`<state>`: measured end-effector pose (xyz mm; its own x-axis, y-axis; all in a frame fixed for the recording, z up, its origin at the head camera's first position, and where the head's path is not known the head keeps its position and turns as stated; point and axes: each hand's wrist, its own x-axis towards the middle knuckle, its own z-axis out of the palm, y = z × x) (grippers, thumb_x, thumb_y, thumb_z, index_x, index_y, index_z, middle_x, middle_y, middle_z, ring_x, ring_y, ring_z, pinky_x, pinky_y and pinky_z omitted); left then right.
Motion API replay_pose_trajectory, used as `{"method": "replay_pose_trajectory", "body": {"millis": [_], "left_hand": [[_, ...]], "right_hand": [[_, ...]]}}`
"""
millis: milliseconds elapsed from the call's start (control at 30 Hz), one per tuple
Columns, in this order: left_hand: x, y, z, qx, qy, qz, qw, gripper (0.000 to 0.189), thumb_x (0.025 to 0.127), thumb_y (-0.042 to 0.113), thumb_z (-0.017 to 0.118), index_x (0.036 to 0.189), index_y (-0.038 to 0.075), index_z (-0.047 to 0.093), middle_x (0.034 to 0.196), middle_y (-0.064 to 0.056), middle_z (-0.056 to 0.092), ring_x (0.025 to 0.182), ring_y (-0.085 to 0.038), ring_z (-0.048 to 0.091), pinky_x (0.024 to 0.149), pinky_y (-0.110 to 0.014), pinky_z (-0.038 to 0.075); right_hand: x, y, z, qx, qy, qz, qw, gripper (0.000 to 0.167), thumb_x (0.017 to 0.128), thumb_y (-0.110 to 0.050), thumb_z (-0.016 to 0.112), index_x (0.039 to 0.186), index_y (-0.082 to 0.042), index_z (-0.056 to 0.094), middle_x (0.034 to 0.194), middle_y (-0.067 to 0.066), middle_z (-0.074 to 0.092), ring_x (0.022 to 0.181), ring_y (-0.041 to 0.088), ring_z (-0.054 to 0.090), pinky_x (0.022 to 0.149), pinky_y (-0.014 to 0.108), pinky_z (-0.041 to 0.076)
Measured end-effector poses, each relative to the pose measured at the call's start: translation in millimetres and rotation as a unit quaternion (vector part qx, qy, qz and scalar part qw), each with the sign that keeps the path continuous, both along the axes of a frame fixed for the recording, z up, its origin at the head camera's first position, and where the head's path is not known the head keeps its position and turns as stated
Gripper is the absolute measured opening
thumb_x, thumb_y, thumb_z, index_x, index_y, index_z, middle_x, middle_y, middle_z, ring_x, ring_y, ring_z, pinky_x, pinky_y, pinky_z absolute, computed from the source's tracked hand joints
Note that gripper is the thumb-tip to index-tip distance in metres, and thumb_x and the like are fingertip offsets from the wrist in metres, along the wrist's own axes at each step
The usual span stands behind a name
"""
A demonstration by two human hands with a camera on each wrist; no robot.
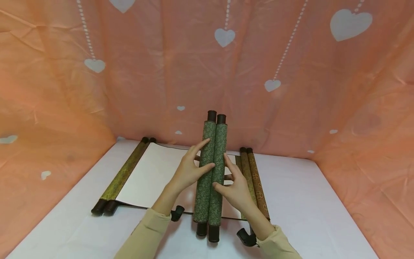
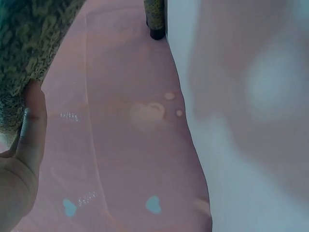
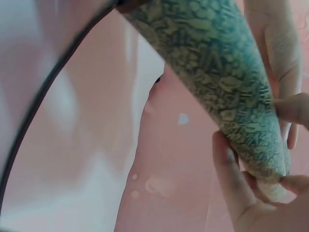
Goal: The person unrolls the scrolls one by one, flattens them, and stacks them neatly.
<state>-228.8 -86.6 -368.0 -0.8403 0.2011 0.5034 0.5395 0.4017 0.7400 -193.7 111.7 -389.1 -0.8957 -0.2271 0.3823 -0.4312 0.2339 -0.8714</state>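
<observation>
Both hands hold a green patterned scroll (image 1: 209, 172) whose two rolls, dark-capped at each end, lie side by side and stand tilted up over white paper. My left hand (image 1: 189, 167) grips the left roll, thumb across its front and index finger along it higher up. The right hand (image 1: 237, 187) grips the right roll lower down, thumb in front and fingers at its right edge. In the left wrist view, the left hand (image 2: 21, 179) shows at the roll's edge (image 2: 36, 38). The right wrist view has the right hand's fingers (image 3: 231, 179) around the roll (image 3: 217, 72).
Beneath lies an unrolled scroll with a white paper sheet (image 1: 150, 172), olive-gold rolls (image 1: 126, 169) at its left end and olive and brown-gold rolls (image 1: 257, 176) at its right. A white table (image 1: 300, 201) carries these. A pink heart-print cloth (image 1: 191, 72) surrounds its back and sides.
</observation>
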Motion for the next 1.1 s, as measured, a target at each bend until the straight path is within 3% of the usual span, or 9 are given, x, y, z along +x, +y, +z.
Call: {"method": "replay_pose_trajectory", "body": {"millis": [200, 467, 567, 733, 833, 900, 1000, 1067, 1100], "left_hand": [[-0.1, -2.0, -4.6, 0.001, 0.010, -0.007, 0.9999, 0.080, 0.094, 0.017, 0.080, 0.161, 0.036, 0.040, 0.155, -0.009, 0.048, 0.105, -0.031, 0.061, 0.067, -0.037, 0.056], [-1.8, -7.6, -7.0, -0.002, 0.014, -0.018, 0.9997, 0.080, 0.096, 0.009, 0.073, 0.163, 0.031, 0.035, 0.157, -0.011, 0.044, 0.104, -0.031, 0.057, 0.053, -0.032, 0.054], [-3.8, -8.7, -8.8, -0.018, 0.024, -0.014, 0.9995, 0.080, 0.097, 0.009, 0.070, 0.164, 0.030, 0.033, 0.157, -0.012, 0.043, 0.104, -0.030, 0.054, 0.057, -0.033, 0.053], [-6.7, -9.6, -13.2, -0.032, 0.025, -0.002, 0.9992, 0.074, 0.096, 0.008, 0.063, 0.162, 0.028, 0.039, 0.160, -0.021, 0.034, 0.124, -0.039, 0.050, 0.073, -0.040, 0.050], [-6.5, -9.9, -13.0, -0.031, 0.017, 0.000, 0.9994, 0.068, 0.095, 0.006, 0.059, 0.159, 0.028, 0.046, 0.164, -0.024, 0.027, 0.143, -0.048, 0.038, 0.080, -0.048, 0.049], [-5.8, -9.6, -11.7, -0.031, 0.011, -0.001, 0.9995, 0.066, 0.095, 0.006, 0.057, 0.157, 0.028, 0.049, 0.165, -0.023, 0.025, 0.148, -0.050, 0.030, 0.085, -0.053, 0.048], [-4.4, -8.9, -10.8, -0.032, 0.014, -0.004, 0.9994, 0.063, 0.095, 0.005, 0.056, 0.155, 0.026, 0.052, 0.164, -0.024, 0.026, 0.151, -0.051, 0.025, 0.092, -0.061, 0.044], [-4.2, -8.1, -10.6, -0.033, 0.018, -0.005, 0.9993, 0.062, 0.096, 0.006, 0.060, 0.154, 0.024, 0.053, 0.163, -0.025, 0.026, 0.150, -0.052, 0.026, 0.097, -0.064, 0.043], [-4.6, -7.8, -10.9, -0.035, 0.022, -0.005, 0.9991, 0.061, 0.096, 0.008, 0.063, 0.154, 0.023, 0.053, 0.163, -0.025, 0.027, 0.150, -0.052, 0.027, 0.099, -0.066, 0.043]], "right_hand": [[1.3, -7, -2.7, 0.007, 0.004, -0.039, 0.9992, 0.099, 0.084, -0.005, 0.086, 0.165, -0.020, 0.032, 0.148, 0.018, 0.049, 0.099, 0.033, 0.070, 0.072, 0.033, 0.062], [-3.3, -3, -6.1, 0.005, 0.002, -0.017, 0.9998, 0.098, 0.086, 0.003, 0.078, 0.167, -0.021, 0.027, 0.154, 0.023, 0.044, 0.098, 0.034, 0.069, 0.068, 0.035, 0.060], [-6.2, 2, -7.1, 0.009, -0.004, -0.007, 0.9999, 0.099, 0.086, 0.004, 0.072, 0.167, -0.027, 0.025, 0.159, 0.021, 0.038, 0.101, 0.037, 0.065, 0.068, 0.035, 0.056], [-11.0, 10, -5.6, 0.016, -0.017, 0.024, 0.9994, 0.099, 0.087, 0.005, 0.063, 0.166, -0.038, 0.023, 0.168, 0.013, 0.023, 0.131, 0.041, 0.046, 0.074, 0.042, 0.046], [-13.8, 13, -3.4, 0.015, -0.030, 0.035, 0.9988, 0.095, 0.088, 0.006, 0.059, 0.165, -0.039, 0.026, 0.171, 0.008, 0.019, 0.150, 0.036, 0.027, 0.090, 0.052, 0.043], [-14.1, 15, -0.9, 0.010, -0.044, 0.035, 0.9984, 0.093, 0.088, 0.007, 0.057, 0.164, -0.039, 0.030, 0.172, 0.004, 0.018, 0.151, 0.031, 0.023, 0.094, 0.053, 0.040], [-14.5, 19, 1.2, -0.006, -0.062, 0.040, 0.9973, 0.091, 0.087, 0.011, 0.054, 0.162, -0.036, 0.035, 0.172, 0.002, 0.016, 0.106, 0.032, 0.059, 0.078, 0.040, 0.048], [-14.6, 20, 2.8, -0.014, -0.065, 0.043, 0.9969, 0.089, 0.088, 0.011, 0.055, 0.162, -0.034, 0.036, 0.173, 0.003, 0.016, 0.065, 0.033, 0.044, 0.060, 0.032, 0.040], [-15.0, 21, 3.0, -0.014, -0.063, 0.045, 0.9969, 0.087, 0.089, 0.011, 0.057, 0.162, -0.033, 0.037, 0.173, 0.003, 0.015, 0.065, 0.031, 0.043, 0.056, 0.033, 0.038]]}}
